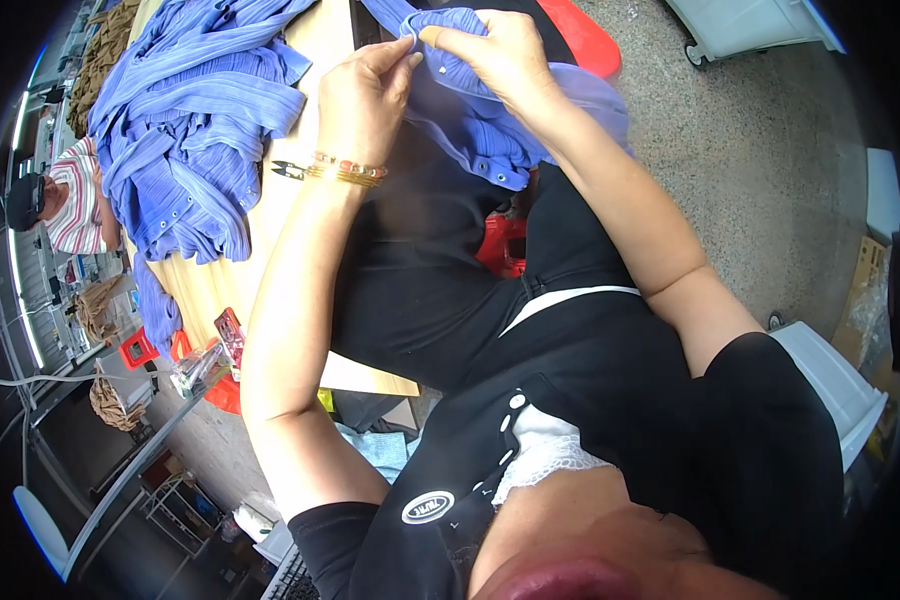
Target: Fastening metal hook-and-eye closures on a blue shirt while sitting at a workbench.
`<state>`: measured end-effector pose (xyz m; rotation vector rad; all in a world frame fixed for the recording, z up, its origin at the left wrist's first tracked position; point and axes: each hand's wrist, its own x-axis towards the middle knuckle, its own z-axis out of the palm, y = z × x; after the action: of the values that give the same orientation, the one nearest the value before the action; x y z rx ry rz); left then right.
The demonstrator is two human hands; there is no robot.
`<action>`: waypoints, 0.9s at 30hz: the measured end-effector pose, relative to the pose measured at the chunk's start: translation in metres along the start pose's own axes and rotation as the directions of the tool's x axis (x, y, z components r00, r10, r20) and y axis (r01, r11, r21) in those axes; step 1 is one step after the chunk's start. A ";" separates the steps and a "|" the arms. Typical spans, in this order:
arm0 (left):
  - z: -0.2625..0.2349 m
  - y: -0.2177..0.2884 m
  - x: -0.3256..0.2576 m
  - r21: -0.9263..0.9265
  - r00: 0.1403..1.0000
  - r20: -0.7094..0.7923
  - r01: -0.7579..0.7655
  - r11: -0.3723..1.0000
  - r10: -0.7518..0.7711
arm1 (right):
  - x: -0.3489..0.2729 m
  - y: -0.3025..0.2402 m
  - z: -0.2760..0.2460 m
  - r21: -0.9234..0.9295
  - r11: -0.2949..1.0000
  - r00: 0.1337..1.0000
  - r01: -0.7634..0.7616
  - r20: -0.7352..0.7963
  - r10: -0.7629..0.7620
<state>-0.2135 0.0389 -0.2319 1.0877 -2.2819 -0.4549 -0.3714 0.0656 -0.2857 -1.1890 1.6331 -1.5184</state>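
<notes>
A periwinkle-blue garment (480, 115) with small round metal fasteners along one edge hangs over my lap at the table's side. My left hand (363, 95) pinches a narrow edge of it between thumb and fingers. Touching the left fingertips, my right hand (505, 65) grips the same edge with its thumb on top. Dark pointed tips, like thread snips (288, 170), stick out beside the bracelets (348, 172) on my left wrist; how they are held is hidden.
Several like blue garments (185, 120) lie heaped on the wooden table (260, 285) at left. A person in a striped shirt (75, 200) is beyond. Red stools (582, 35) stand nearby. A wheeled grey bin (745, 30) is at far right, another pale bin (830, 385) nearer.
</notes>
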 end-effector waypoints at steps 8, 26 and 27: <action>0.003 0.006 0.000 0.084 0.996 -0.001 -0.088 0.993 0.088 | -0.010 0.002 0.016 0.505 0.850 0.985 -0.150 0.007 0.170; -0.004 0.023 -0.003 0.400 0.967 0.046 -0.248 0.882 0.252 | 0.009 0.001 -0.024 0.817 0.325 0.879 -0.476 0.454 0.148; -0.004 0.014 -0.002 0.324 0.980 0.036 -0.195 0.926 0.194 | 0.015 0.000 -0.028 0.888 0.186 0.872 -0.421 0.453 -0.185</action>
<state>-0.2187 0.0492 -0.2224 0.9941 -2.4955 0.0047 -0.4027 0.0646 -0.2790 -0.4997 0.1159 -1.5088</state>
